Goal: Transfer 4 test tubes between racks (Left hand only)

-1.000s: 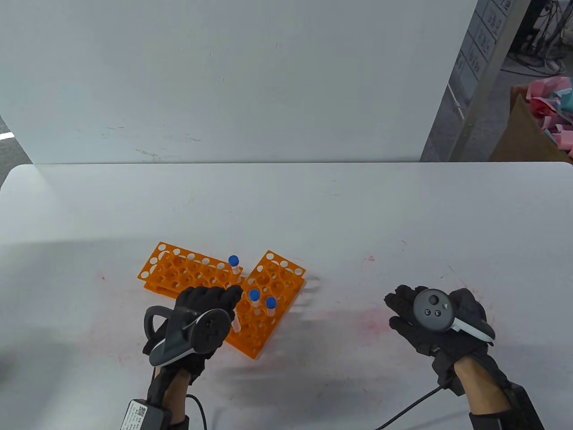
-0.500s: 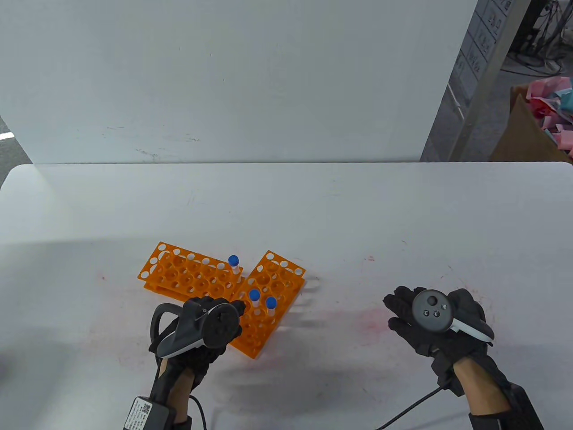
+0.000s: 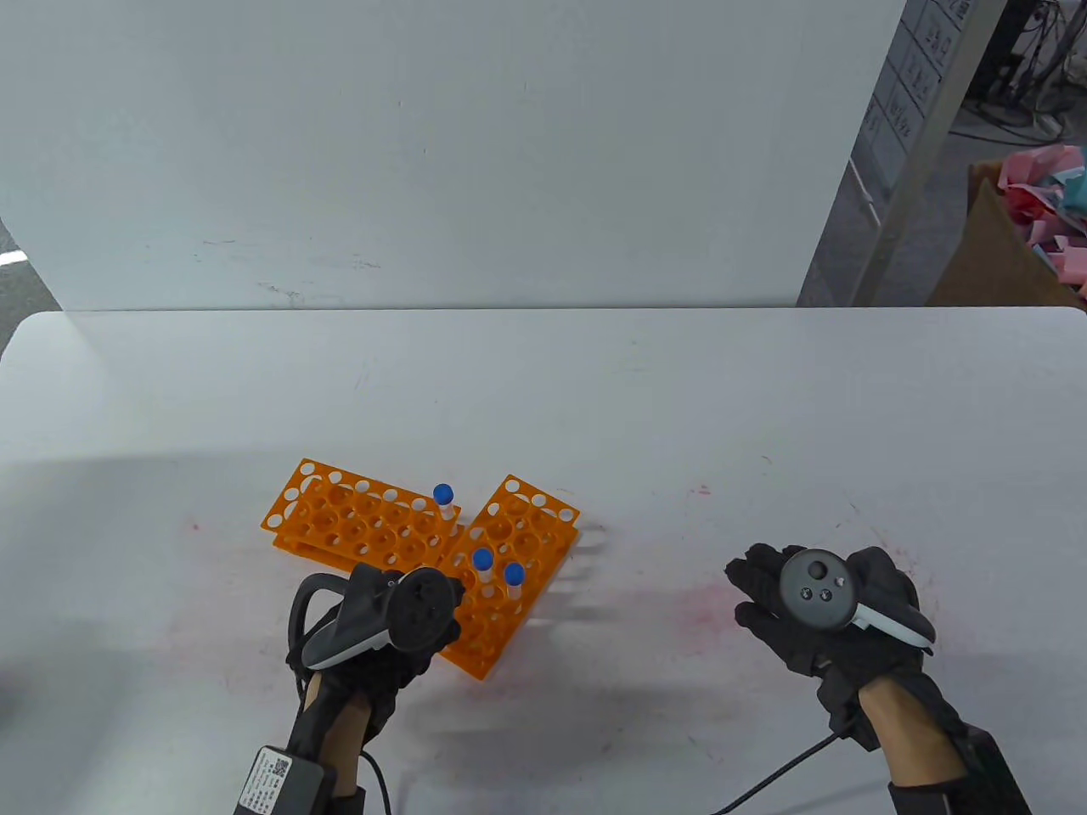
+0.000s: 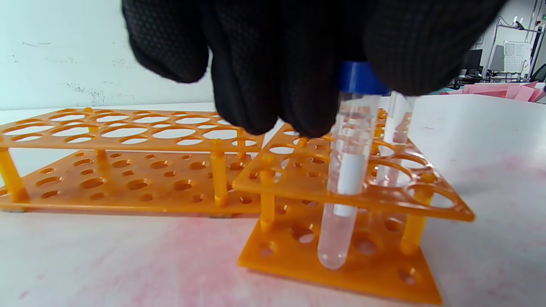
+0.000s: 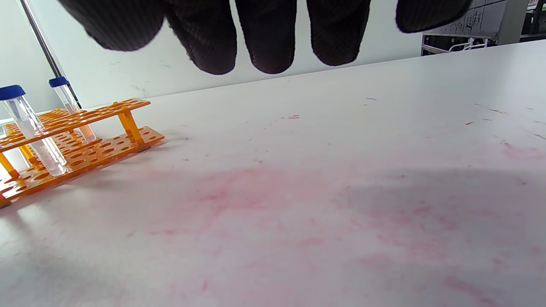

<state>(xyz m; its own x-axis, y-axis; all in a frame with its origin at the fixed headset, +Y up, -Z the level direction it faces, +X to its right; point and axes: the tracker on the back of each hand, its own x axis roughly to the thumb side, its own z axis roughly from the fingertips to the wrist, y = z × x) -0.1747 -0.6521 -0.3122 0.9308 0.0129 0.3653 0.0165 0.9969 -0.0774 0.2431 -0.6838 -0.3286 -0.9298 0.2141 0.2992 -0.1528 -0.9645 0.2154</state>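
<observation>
Seating a clear plastic blue-capped test tube point(image 4: 347, 170) into the right orange plastic rack point(image 3: 509, 577), my left hand point(image 3: 382, 628) pinches its cap at six o'clock; next I should release, right hand point(image 3: 815, 611) idle, fingers spread

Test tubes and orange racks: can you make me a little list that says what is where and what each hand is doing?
left rack: one blue-capped tube stands at its right end
right rack: two capped tubes stand in it, plus the one going in
held tube: upright, through a top hole of the right rack, bottom at the base plate
left hand: grips the held tube by its blue cap
right hand: flat over the table, fingers spread, holds nothing
</observation>
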